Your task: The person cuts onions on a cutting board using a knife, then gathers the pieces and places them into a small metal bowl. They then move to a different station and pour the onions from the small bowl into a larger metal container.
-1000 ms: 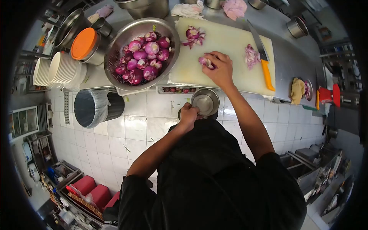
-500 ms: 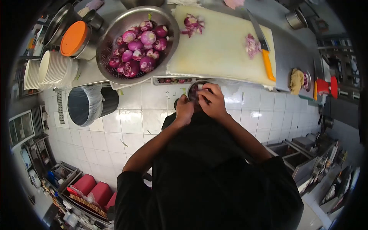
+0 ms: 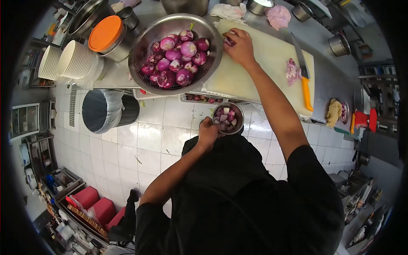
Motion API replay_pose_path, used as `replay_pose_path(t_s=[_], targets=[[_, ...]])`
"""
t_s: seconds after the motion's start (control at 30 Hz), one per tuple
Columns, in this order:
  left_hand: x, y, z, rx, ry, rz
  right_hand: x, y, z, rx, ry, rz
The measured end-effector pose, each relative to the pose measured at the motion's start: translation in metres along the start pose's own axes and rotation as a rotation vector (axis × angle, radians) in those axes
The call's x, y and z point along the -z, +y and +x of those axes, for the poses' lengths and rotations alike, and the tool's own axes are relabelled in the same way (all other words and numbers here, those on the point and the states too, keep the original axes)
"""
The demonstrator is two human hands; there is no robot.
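Observation:
My left hand [image 3: 208, 133] grips the near left edge of a small metal bowl [image 3: 241, 123] below the counter's edge. Chopped red onion [image 3: 224, 118] fills much of this bowl. My right hand [image 3: 239, 47] reaches to the left end of the white cutting board [image 3: 272, 49], its fingers curled over red onion scraps [image 3: 230, 41] that they partly hide. To the left stands a perforated metal colander [image 3: 135, 57] heaped with peeled red onions [image 3: 173, 54]. A yellow-handled knife [image 3: 307, 93] lies on the board's right side, beside a small pile of chopped onion [image 3: 292, 72].
An orange-lidded container [image 3: 105, 34] and stacked white bowls [image 3: 73, 59] stand at the left. Under the counter is a lined bin [image 3: 100, 111]. Cloths [image 3: 278, 18] and metal pots [image 3: 340, 45] sit farther back. Another person's dark-clothed leg [image 3: 127, 219] shows behind at lower left.
My right hand has left the bowl and moved up to the onion scraps on the board. My left hand still holds the bowl, whose chopped onion now shows clearly. The view has shifted.

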State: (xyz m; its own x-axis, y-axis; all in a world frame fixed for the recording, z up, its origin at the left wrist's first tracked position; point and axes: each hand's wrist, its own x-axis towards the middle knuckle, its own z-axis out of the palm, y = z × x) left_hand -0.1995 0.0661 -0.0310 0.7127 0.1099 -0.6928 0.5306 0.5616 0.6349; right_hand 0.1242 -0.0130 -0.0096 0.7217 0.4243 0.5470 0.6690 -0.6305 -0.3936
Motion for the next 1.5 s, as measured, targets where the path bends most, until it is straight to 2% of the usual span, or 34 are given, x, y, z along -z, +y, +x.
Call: replay_pose_path(t_s=[0.13, 0.27, 0.43, 0.53, 0.63, 0.77, 0.97, 1.1, 1.2, 1.3, 1.43, 1.5], targets=[[-0.005, 0.004, 0.014, -0.012, -0.024, 0.024, 0.015, -0.006, -0.020, -0.097, -0.041, 0.029], [-0.013, 0.000, 0.021, 0.018, -0.025, 0.041, 0.047, -0.028, -0.081, -0.028, -0.037, 0.115], [-0.020, -0.004, 0.022, 0.039, -0.107, 0.011, 0.099, -0.092, -0.171, 0.090, -0.030, 0.161], [-0.024, -0.002, 0.019, 0.028, -0.138, 0.101, 0.107, -0.109, -0.227, 0.022, -0.153, 0.231], [-0.027, 0.005, 0.010, 0.024, -0.160, 0.338, 0.120, -0.109, -0.253, -0.078, -0.085, 0.233], [-0.047, 0.018, -0.003, 0.116, -0.276, 0.378, 0.185, -0.107, -0.243, -0.511, 0.203, 0.282], [-0.123, 0.063, -0.046, 0.128, -0.485, 0.386, 0.297, -0.004, -0.287, -1.108, 0.803, 0.313], [-0.197, 0.070, -0.067, 0.028, -0.557, 0.415, 0.376, 0.086, -0.315, -1.380, 1.087, 0.506], [-0.272, 0.064, -0.080, -0.018, -0.611, 0.457, 0.423, 0.175, -0.342, -1.443, 1.206, 0.548], [-0.352, 0.037, -0.057, -0.038, -0.646, 0.437, 0.454, 0.261, -0.355, -1.487, 1.146, 0.667], [-0.442, -0.024, 0.004, -0.162, -0.519, 0.282, 0.465, 0.326, -0.349, -1.602, 0.993, 0.825], [-0.475, -0.050, 0.035, -0.239, -0.412, 0.234, 0.471, 0.341, -0.351, -1.541, 0.862, 0.940]])
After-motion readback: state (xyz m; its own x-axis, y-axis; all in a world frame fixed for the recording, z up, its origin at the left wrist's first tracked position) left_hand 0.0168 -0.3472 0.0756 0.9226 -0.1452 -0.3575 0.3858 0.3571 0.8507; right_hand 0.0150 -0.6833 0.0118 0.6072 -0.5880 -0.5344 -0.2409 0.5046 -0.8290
